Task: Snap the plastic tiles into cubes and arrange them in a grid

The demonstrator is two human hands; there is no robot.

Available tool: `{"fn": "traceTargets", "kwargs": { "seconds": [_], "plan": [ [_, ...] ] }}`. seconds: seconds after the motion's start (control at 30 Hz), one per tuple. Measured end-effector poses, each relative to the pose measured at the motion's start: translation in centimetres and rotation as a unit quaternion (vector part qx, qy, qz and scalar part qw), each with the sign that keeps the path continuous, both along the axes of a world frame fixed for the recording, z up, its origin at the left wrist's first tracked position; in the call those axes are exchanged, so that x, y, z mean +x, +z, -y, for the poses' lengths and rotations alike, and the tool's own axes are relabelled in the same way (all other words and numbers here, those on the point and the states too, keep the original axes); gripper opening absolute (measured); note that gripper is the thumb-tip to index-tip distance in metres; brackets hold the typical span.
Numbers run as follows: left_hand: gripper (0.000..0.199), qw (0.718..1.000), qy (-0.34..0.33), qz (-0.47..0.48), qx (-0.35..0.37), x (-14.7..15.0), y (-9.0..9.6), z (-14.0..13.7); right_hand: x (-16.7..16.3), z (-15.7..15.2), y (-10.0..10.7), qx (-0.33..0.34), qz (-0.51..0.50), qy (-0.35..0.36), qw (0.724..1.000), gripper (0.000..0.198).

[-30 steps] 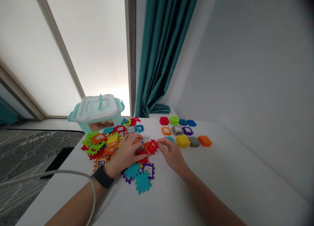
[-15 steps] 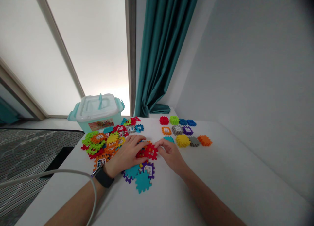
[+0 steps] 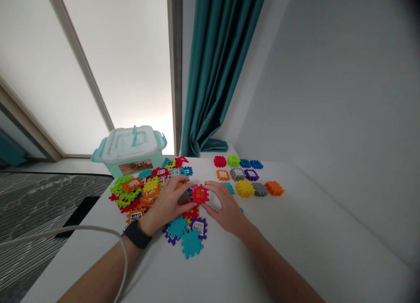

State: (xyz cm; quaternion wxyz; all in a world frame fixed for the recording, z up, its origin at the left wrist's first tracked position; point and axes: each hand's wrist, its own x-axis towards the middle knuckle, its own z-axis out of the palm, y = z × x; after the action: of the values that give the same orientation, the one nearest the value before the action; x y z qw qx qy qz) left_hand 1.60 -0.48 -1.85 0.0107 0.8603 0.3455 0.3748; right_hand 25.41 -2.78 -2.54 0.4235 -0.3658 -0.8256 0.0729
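Observation:
A red toothed building tile (image 3: 200,194) with a window pattern is held between my two hands, above the loose pieces. My left hand (image 3: 169,203), with a dark watch (image 3: 138,234) on the wrist, grips its left side with thumb and fingertips. From the right, my right hand (image 3: 228,206) pinches the tile's opposite edge. Partly hidden behind my left fingers is a grey tile (image 3: 184,198). Just below the held tile lies another red tile (image 3: 190,213), near light-blue tiles (image 3: 192,243) and a purple window tile (image 3: 199,227).
Mixed tiles (image 3: 129,198) are heaped to the left, before a lidded plastic box (image 3: 131,147). On the right stand sorted groups, including yellow tiles (image 3: 244,188), orange tiles (image 3: 274,188) and red tiles (image 3: 219,161). A white cable (image 3: 98,230) crosses over my left forearm.
The red tile has shifted slightly up and left, and now faces me between both hands. My right hand has opened wider around its edge. The grey tile has come into view.

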Motion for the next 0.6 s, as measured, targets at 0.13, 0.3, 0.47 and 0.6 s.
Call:
{"fn": "traceTargets", "kwargs": {
  "seconds": [0.13,0.3,0.47,0.6],
  "plan": [
    [0.047,1.0,0.002,-0.009,-0.006,0.1,0.0,-0.1,0.1,-0.1,-0.1,-0.002,0.01,-0.003,1.0,0.047],
    [0.045,1.0,0.003,-0.014,0.002,0.1,0.3,0.1,0.2,-0.1,0.0,0.01,0.018,-0.008,1.0,0.046],
    [0.043,1.0,-0.001,-0.002,-0.006,0.1,0.1,-0.1,0.3,-0.1,0.6,0.038,0.047,-0.005,0.998,0.039],
    [0.041,0.998,-0.008,0.029,-0.055,0.0,0.1,-0.2,0.7,-0.1,1.1,0.088,0.068,-0.013,0.994,0.023]
  ]
}}
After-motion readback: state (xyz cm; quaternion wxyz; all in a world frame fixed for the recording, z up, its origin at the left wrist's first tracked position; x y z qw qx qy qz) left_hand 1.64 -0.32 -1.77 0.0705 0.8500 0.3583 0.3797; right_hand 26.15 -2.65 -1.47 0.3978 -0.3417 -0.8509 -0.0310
